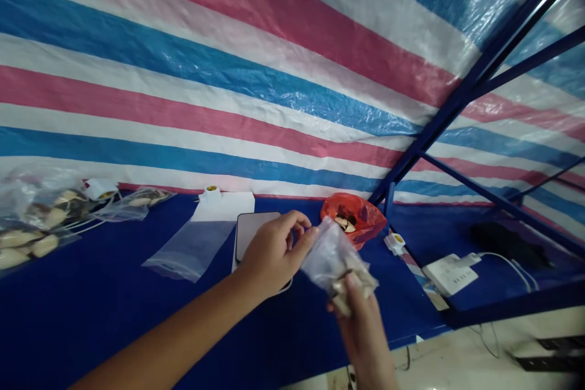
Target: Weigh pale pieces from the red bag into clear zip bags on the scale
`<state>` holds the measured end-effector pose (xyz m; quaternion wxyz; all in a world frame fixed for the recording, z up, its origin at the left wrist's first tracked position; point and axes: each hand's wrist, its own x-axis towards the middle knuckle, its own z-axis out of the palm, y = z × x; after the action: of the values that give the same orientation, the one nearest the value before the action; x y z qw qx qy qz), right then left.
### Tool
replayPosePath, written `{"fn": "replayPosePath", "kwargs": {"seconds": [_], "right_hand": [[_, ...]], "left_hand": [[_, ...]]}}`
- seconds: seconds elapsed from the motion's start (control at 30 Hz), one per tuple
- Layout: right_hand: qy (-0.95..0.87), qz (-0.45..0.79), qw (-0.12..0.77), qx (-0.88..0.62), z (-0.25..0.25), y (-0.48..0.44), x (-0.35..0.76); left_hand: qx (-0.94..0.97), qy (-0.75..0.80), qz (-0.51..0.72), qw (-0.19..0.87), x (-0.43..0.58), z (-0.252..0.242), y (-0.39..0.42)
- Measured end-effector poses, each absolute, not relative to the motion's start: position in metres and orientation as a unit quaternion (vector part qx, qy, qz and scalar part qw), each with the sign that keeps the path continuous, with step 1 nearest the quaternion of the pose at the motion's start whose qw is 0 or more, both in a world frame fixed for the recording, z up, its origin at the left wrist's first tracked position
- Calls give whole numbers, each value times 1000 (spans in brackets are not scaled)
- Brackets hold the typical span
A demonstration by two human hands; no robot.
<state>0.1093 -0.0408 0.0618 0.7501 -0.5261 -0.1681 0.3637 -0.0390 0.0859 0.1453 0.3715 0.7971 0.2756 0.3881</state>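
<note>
My right hand (361,323) grips the lower part of a clear zip bag (326,253), slightly blurred, with pale flat pieces bunched at its bottom. My left hand (276,250) pinches the bag's upper left edge between thumb and curled fingers. Under and behind the left hand lies a flat device with a pale grey top (256,222), partly hidden, perhaps a small scale. Just beyond the bag, an opened red plastic bag (365,216) holds several pale and dark pieces.
An empty-looking flat zip bag (192,250) and white paper (235,204) lie left on the blue table (114,317). Filled clear bags (50,213) sit at far left. A power strip (450,274) and blue metal frame (439,116) stand right; a striped sheet (228,91) hangs behind.
</note>
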Motion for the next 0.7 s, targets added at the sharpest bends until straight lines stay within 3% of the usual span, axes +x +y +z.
{"fn": "replayPosePath", "kwargs": {"seconds": [0.1, 0.17, 0.23, 0.33, 0.5, 0.6, 0.7], "right_hand": [[-227, 131, 685, -680, 73, -41, 173], [-302, -36, 571, -762, 81, -36, 212], [-399, -127, 419, -806, 89, -26, 241], [-533, -153, 234, -799, 103, 1, 264], [-598, -154, 19, -787, 124, 59, 271], [-602, -156, -61, -781, 134, 91, 275], [-586, -194, -73, -783, 141, 111, 280]], "left_hand": [[857, 176, 349, 336, -24, 111, 54], [922, 65, 248, 290, -10, 74, 28], [954, 3, 161, 254, 4, 37, 8], [968, -66, 82, 226, 16, 1, -3], [967, -62, 73, 234, 17, -9, 11], [963, -61, 52, 256, 24, -12, 16], [959, -60, 38, 273, 32, -21, 15]]}}
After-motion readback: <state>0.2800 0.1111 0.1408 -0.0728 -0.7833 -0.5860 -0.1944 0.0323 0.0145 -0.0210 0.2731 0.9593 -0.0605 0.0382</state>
